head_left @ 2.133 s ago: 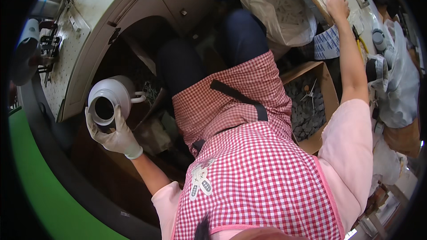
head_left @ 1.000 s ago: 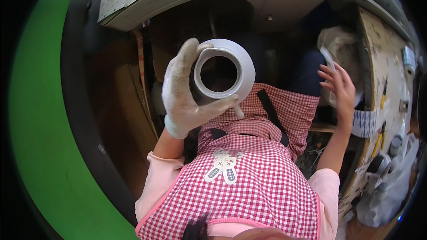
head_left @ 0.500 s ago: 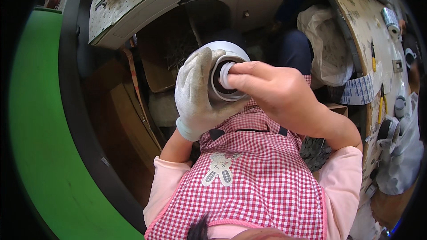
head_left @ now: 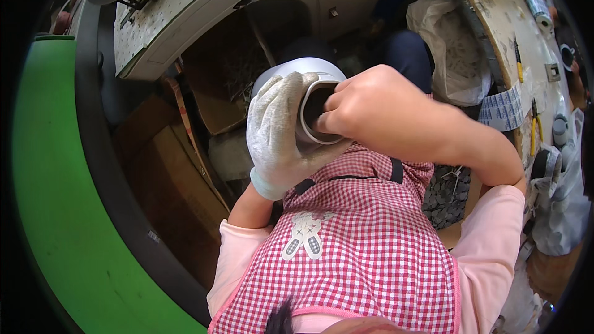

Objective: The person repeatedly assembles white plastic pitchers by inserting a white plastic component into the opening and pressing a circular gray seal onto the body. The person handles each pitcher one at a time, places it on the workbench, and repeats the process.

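Note:
My left hand [head_left: 274,130], in a pale knit glove, wraps round a white, hollow, rounded plastic housing [head_left: 297,68]. Its round, dark opening faces up toward me. My bare right hand [head_left: 359,102] reaches over from the right, fingers curled together and their tips down inside that opening. The fingertips are hidden by the rim and the knuckles, so what they pinch does not show. The housing is held in front of my red checked apron [head_left: 365,229], above my lap.
Left of me runs a green surface [head_left: 46,167] with a dark edge. Ahead stands a perforated metal worktop [head_left: 176,15]. At right, a worn bench [head_left: 495,18] bears yellow-handled pliers [head_left: 536,128]; a plastic bag [head_left: 448,55] hangs beside it. Cardboard [head_left: 173,167] lies below.
My right fingers have gone deeper into the opening, and the white ring they pinched is now out of sight. My right elbow has swung outward. The left hand keeps its grip.

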A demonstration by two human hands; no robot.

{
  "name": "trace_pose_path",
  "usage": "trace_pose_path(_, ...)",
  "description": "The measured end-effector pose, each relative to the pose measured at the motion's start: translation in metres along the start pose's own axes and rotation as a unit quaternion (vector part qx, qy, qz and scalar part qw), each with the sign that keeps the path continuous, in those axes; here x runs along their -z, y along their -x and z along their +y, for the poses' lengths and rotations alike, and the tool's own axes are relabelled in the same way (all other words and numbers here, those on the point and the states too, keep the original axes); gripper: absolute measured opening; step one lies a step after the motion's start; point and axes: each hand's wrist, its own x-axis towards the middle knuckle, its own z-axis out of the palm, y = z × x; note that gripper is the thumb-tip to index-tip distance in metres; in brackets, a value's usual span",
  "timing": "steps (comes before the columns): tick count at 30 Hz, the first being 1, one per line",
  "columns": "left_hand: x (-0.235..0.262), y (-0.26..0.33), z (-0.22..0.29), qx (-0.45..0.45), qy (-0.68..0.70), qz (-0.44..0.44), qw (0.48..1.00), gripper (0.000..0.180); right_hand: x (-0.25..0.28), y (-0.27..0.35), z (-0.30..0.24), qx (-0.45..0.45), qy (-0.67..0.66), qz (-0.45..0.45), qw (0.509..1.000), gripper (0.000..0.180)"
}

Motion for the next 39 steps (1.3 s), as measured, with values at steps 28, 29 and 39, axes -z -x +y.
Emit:
trace_pose_path(28, -0.012, 0.065, -0.063, 0.403, 0.645, 0.011, 0.649, 0.061, 0.062, -0.406, 0.140, -0.160, 0.130, 0.209, 0.956, 0.056)
trace_pose_path(29, -0.014, 0.063, -0.062, 0.428, 0.620, 0.027, 0.657, 0.058, 0.067, -0.428, 0.151, -0.084, 0.254, 0.131, 0.955, 0.039)
trace_pose_path(39, -0.015, 0.058, -0.081, 0.475, 0.632, 0.057, 0.610, 0.076, 0.175, -0.172, 0.328, -0.290, -0.326, 0.365, 0.823, 0.032)
